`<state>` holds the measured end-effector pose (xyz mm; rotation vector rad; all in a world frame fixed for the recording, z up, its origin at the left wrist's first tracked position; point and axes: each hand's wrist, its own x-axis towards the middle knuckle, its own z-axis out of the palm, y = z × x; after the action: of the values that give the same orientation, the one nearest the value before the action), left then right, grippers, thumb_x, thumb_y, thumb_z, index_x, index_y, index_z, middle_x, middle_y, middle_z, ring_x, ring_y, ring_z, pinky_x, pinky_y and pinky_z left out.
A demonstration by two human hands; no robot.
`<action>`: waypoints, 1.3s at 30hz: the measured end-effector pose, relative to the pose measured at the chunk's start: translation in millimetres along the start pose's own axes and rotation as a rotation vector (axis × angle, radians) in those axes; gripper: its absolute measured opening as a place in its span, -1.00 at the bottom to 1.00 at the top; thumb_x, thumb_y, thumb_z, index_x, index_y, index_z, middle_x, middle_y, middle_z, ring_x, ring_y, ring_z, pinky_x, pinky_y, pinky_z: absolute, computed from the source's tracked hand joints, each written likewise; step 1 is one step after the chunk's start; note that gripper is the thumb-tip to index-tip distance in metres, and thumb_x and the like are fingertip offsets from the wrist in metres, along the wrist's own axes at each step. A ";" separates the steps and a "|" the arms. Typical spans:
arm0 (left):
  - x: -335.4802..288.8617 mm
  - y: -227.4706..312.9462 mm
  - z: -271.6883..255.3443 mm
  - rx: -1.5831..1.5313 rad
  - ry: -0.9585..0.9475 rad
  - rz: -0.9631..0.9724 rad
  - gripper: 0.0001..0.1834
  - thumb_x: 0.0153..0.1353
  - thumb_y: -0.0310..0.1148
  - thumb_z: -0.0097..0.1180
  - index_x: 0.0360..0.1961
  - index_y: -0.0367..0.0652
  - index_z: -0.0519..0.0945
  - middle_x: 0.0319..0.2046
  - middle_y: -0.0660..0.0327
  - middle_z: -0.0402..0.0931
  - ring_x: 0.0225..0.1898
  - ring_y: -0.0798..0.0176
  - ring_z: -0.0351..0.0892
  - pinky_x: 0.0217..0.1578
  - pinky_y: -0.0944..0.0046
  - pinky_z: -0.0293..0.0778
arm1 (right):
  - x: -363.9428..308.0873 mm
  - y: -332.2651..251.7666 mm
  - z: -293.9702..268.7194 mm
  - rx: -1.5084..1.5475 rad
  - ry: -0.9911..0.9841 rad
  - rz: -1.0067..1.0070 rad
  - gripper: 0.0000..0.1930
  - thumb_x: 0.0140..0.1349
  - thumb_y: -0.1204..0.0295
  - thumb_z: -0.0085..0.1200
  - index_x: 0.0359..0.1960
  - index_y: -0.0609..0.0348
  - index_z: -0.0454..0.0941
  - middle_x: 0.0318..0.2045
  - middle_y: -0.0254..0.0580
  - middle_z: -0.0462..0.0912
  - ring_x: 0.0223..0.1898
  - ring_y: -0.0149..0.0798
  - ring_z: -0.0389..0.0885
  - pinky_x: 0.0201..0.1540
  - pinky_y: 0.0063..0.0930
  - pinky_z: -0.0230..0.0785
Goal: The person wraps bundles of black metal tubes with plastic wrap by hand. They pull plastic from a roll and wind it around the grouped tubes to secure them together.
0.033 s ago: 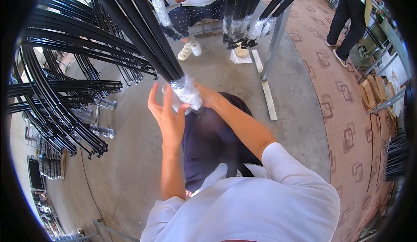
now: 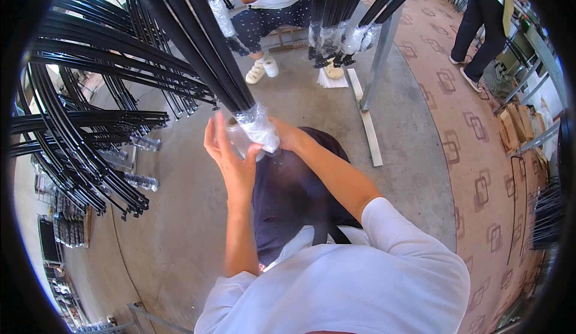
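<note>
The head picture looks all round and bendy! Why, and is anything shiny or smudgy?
Head view: a wide fisheye lens bends straight edges near the rim and leaves black corners; head view: the plastic wrap between the hands catches whitish glints; head view: a hazy patch softens the dark trousers; head view: the upper-left edge is glaringly bright.

The black rods (image 2: 209, 52) before you look smooth with a soft sheen; whether metal or plastic, you cannot tell. Their ends wear crinkled plastic film (image 2: 258, 129) — clear and very glossy — while the film roll (image 2: 239, 141) beside it shows a smoother, translucent plastic face. Your white shirt (image 2: 336, 286) is matt cloth, as is the dark cloth (image 2: 288, 199) over your lap. The grey floor (image 2: 180, 238) resembles dull concrete; the post (image 2: 380, 61) looks like smooth grey metal, the boxes (image 2: 517, 124) like matt brown cardboard.
</note>
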<state>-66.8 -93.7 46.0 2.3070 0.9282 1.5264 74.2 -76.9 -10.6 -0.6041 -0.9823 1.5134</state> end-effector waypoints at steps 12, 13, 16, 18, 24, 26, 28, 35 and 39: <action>-19.0 -0.2 -14.8 -1.207 -0.412 -0.753 -0.23 -0.26 -0.40 0.33 0.03 -0.32 0.26 -0.12 0.17 0.39 -0.04 0.25 0.34 0.01 0.27 0.18 | -31.5 32.1 -5.0 0.061 0.335 -0.313 -0.52 0.21 0.28 -0.15 0.12 0.26 0.14 0.05 -0.16 0.32 0.09 -0.30 0.28 0.10 -0.39 0.16; -22.9 -0.7 -16.3 -1.155 -0.403 -0.752 -0.23 -0.30 -0.40 0.35 0.02 -0.32 0.27 -0.13 0.17 0.39 -0.06 0.25 0.35 -0.01 0.26 0.20 | -42.3 28.6 0.8 0.087 0.258 -0.335 -0.51 0.21 0.27 -0.15 0.12 0.27 0.13 0.06 -0.15 0.31 0.09 -0.29 0.28 0.10 -0.38 0.15; -33.4 -0.7 -18.5 -1.053 -0.326 -0.696 -0.27 -0.40 -0.43 0.40 -0.10 -0.26 0.34 -0.19 0.18 0.40 -0.13 0.25 0.37 -0.09 0.24 0.29 | -68.8 17.1 25.0 0.154 0.075 -0.393 -0.52 0.15 0.28 -0.04 0.05 0.25 0.19 -0.04 -0.23 0.34 0.05 -0.34 0.25 0.09 -0.45 0.06; -40.2 1.3 -17.9 -1.028 -0.286 -0.628 -0.33 -0.40 -0.45 0.39 -0.16 -0.21 0.35 -0.22 0.22 0.40 -0.17 0.30 0.38 -0.12 0.29 0.31 | -72.9 16.6 35.1 -0.081 0.158 -0.443 -0.47 0.05 0.32 0.09 0.03 0.25 0.20 -0.06 -0.23 0.35 0.04 -0.34 0.26 0.09 -0.45 0.06; -55.7 14.8 -28.7 -0.729 -0.206 -0.507 -0.39 -0.37 -0.44 0.37 -0.20 -0.18 0.34 -0.26 0.26 0.38 -0.19 0.35 0.37 -0.13 0.35 0.29 | -69.9 19.3 31.9 -0.323 0.118 -0.419 -0.51 -0.03 0.55 0.14 -0.02 0.25 0.25 -0.14 -0.24 0.42 -0.06 -0.39 0.35 0.00 -0.51 0.17; -58.2 13.2 -32.5 -0.662 -0.229 -0.452 -0.36 -0.36 -0.36 0.42 -0.21 -0.19 0.33 -0.25 0.23 0.38 -0.19 0.32 0.37 -0.14 0.33 0.30 | -70.4 23.1 27.5 -0.285 0.133 -0.353 -0.55 -0.02 0.56 0.13 -0.05 0.25 0.27 -0.14 -0.24 0.43 -0.09 -0.42 0.36 -0.04 -0.52 0.20; -58.5 17.0 -33.9 -0.613 -0.243 -0.419 -0.36 -0.34 -0.36 0.41 -0.20 -0.19 0.32 -0.25 0.23 0.37 -0.19 0.32 0.36 -0.14 0.33 0.29 | -69.5 28.1 24.8 -0.279 0.160 -0.335 -0.59 -0.01 0.56 0.12 -0.09 0.24 0.30 -0.18 -0.26 0.43 -0.14 -0.44 0.38 -0.09 -0.55 0.23; -79.0 16.2 -26.8 -0.325 -0.149 -0.245 -0.29 -0.28 -0.42 0.38 -0.11 -0.18 0.18 -0.18 0.19 0.21 -0.12 0.26 0.27 -0.08 0.29 0.23 | -85.4 33.7 50.3 -0.433 0.467 -0.506 -0.74 -0.03 0.57 0.07 -0.27 0.24 0.33 -0.38 -0.30 0.42 -0.35 -0.43 0.39 -0.21 -0.59 0.25; -87.4 33.0 -16.4 -0.294 -0.107 -0.161 -0.28 -0.27 -0.47 0.36 -0.10 -0.20 0.15 -0.13 0.13 0.09 -0.08 0.20 0.22 -0.04 0.27 0.17 | -114.3 20.2 61.8 -0.584 0.166 -0.506 -0.58 -0.09 0.48 0.14 -0.15 0.26 0.29 -0.22 -0.20 0.37 -0.12 -0.35 0.32 -0.02 -0.46 0.14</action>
<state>-91.4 -175.3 4.5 2.0331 0.7822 1.3577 34.4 -202.3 -13.5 -0.7987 -1.3351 0.7116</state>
